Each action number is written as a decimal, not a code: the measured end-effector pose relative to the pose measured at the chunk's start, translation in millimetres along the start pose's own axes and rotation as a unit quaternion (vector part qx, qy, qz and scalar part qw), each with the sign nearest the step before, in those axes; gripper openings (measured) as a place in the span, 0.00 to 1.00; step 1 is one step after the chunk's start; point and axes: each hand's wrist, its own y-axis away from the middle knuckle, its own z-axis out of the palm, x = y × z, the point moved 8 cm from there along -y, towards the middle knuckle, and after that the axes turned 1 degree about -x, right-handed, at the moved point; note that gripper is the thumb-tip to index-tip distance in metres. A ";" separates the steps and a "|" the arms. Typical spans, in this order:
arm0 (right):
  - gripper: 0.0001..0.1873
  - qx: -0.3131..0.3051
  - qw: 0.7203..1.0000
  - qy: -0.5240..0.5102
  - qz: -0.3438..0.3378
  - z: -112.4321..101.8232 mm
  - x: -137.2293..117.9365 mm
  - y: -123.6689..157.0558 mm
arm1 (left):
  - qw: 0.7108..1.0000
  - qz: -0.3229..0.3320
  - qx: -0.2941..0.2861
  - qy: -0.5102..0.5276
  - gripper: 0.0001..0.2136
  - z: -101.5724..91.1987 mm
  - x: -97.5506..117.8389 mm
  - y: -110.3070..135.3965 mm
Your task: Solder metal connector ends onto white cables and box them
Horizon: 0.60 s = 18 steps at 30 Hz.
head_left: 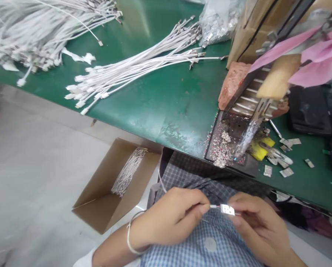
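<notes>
A small metal connector [227, 209] sits at the lower middle of the frame, on the end of a thin white cable [214, 206], held just above a checked shirt [210, 248]. The right hand [259, 226] comes in from the lower right with its fingers curled, pinching the connector at its far end; the exact grip is blurred. The left hand [171, 218], a bangle [129, 237] on its wrist, lies palm down with thumb and forefinger closed on the cable just beside the connector.

To the lower left, an open cardboard box [99, 207] stands on the floor with more cables inside. Above, the green tabletop [160, 96] carries a fanned cable bundle [132, 68] and, at centre right, a dark tray [210, 148] of metal scraps.
</notes>
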 end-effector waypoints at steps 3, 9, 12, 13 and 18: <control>0.05 -0.014 1.000 -0.011 0.008 3.3 0.2 -6.2 | 0.998 0.003 0.058 0.004 0.05 -7.5 6.9 -0.3; 0.04 0.011 1.000 0.017 0.019 -1.8 1.1 -11.3 | 0.996 0.027 0.083 0.019 0.07 -9.4 12.9 -7.5; 0.05 0.050 0.997 0.050 0.021 -11.4 -3.5 -13.4 | 0.996 0.017 0.086 0.012 0.08 -10.8 9.6 -10.9; 0.07 0.070 0.995 0.066 0.019 -15.0 -7.1 -13.6 | 0.996 0.016 0.090 0.008 0.08 -11.9 9.2 -11.9; 0.13 0.109 0.986 0.121 -0.018 -26.3 -31.9 -7.2 | 0.994 0.024 0.109 -0.008 0.07 -19.0 12.3 -15.3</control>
